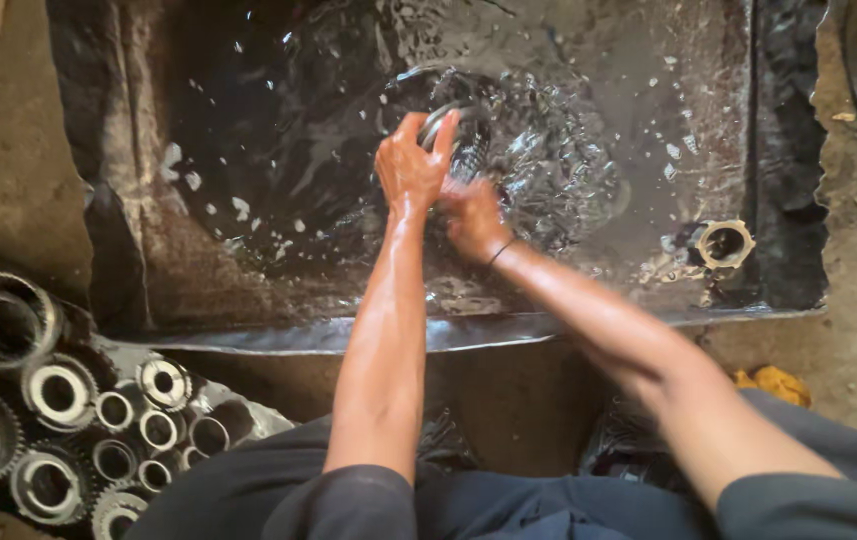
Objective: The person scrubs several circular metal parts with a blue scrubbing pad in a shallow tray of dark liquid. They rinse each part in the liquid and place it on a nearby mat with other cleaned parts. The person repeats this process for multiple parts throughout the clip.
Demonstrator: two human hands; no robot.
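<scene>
Your left hand (411, 165) grips a round metal ring part (452, 128), fingers curled over its rim, holding it in the churning dark liquid of the wash tray (249, 130). Your right hand (472, 218) sits just below and beside the left, blurred; it touches the underside of the part, but whether it is closed on it cannot be told. A dark band circles your right wrist. A short metal fitting (725, 243) lies in the tray well to the right of your right hand. A stack of toothed metal rings (59, 400) lies well below and left of your left hand.
</scene>
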